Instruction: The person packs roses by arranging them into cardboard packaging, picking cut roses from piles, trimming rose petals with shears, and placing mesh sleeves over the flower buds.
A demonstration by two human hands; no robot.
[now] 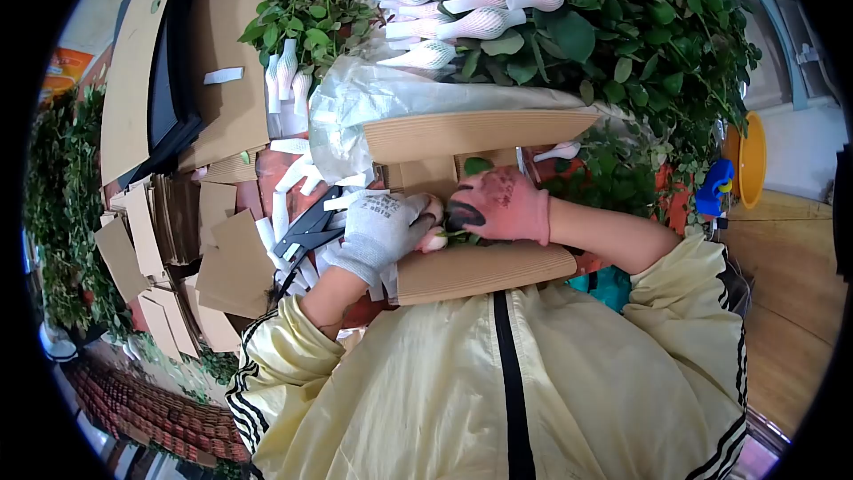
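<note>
My left hand (382, 227), in a grey-white glove, is closed around the head of a pale pink rose (433, 241). Part of the bloom shows under its fingertips. My right hand (502, 204), in a red glove with dark fingertips, is curled shut just beside it, at the rose's green stem; its fingers partly hide what they grip. Both hands work over an opened corrugated cardboard wrap (484, 274), whose far flap (480, 135) stands up beyond them. A green leaf (478, 164) sticks out above my right hand.
Roses in white foam net sleeves (480, 24) lie stacked on leafy stems (622, 27) at the back. Black scissors (311, 227) and loose white sleeves (283, 213) lie left of my hands. Cardboard pieces (233, 262) are piled further left. A blue tape dispenser (713, 188) stands right.
</note>
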